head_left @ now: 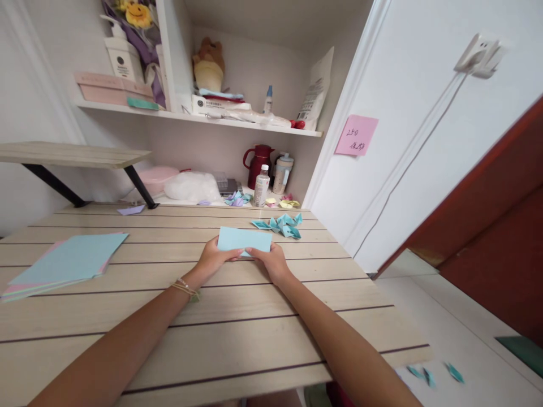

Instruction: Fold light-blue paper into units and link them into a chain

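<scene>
Light blue paper (245,236), oblong, one piece, gripped in both my hands over the desk (237,345), closer to the far edge than the near one.

Risks, by my judgement: (1) uneven thumb pressure, which could set a crooked crease or let any layers slide out of line; (2) hands drawn apart, which could tear or buckle the sheet; (3) a forward push to the right, which could scatter the folded blue pieces (282,225), loose near the far right corner. Other blue pieces (455,372) lie on the floor beyond the right edge.

Position in grip: my left hand (211,257) is closed on the left end, my right hand (275,263) on the right end. Thumbs nearly meet at the middle of the near long side; the far long side is uncovered. Most fingers are hidden underneath. Whether the paper touches the desk, I cannot tell.
</scene>
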Motion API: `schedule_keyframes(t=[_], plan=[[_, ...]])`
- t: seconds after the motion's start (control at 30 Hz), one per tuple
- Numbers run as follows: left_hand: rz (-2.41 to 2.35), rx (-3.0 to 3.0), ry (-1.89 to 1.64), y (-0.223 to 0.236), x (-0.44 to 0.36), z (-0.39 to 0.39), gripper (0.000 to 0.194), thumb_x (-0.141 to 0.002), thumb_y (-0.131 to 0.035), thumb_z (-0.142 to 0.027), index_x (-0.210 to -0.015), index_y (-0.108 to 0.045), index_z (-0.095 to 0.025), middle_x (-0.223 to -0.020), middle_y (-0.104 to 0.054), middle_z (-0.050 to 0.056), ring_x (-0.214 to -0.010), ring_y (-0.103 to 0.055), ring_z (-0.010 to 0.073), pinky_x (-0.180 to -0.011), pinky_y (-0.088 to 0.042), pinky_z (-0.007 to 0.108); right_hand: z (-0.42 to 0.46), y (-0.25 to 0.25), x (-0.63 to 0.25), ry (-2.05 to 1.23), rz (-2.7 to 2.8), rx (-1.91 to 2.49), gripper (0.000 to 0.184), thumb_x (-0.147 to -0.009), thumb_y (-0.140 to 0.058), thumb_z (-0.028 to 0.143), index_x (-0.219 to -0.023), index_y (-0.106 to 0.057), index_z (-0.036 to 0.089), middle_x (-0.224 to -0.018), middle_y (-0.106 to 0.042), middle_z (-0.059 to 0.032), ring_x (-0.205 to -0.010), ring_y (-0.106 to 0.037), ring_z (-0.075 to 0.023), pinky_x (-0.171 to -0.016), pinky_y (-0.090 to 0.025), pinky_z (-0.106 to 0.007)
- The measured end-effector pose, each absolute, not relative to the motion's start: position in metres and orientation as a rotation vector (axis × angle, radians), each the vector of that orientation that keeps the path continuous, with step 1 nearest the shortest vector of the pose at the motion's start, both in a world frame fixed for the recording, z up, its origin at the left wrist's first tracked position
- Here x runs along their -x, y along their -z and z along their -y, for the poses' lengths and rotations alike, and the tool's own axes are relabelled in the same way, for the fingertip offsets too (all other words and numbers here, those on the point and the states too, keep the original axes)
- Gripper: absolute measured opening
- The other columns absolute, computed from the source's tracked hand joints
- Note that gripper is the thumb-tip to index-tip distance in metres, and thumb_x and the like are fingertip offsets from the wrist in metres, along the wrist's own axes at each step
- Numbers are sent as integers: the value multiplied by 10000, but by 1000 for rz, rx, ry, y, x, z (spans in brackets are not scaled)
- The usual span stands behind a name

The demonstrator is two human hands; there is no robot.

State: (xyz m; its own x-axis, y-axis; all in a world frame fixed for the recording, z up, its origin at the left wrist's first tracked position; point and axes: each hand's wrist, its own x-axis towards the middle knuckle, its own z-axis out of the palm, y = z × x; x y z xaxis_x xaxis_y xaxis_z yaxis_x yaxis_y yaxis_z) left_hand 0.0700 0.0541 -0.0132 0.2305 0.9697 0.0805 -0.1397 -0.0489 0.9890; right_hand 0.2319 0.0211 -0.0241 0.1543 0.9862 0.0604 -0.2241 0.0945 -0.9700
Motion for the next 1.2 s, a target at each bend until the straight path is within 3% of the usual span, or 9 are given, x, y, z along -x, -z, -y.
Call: schedule_keyframes(t=[0.53, 1.2], plan=[[-924, -1274, -1181, 15, -69, -55, 452, -488, -798, -222, -888, -604, -139, -729, -682, 13, -595, -636, 150, -569, -547, 262, -25, 28, -235, -1100, 1059, 1050, 543, -425, -800, 271, -919, -623, 135, -884, -678, -67, -823, -609, -229, -737, -491, -343], [-891, -1374, -1105, 16, -66, -58, 587, -451, -820, -191, -979, -572, -134, -781, -679, 37, -653, -644, 158, -578, -556, 262, -25, 23, -237, -1102, 1016, 1100, 496, -396, -804, 253, -841, -627, 120, -802, -676, -47, -735, -617, -215, -650, -530, -328]])
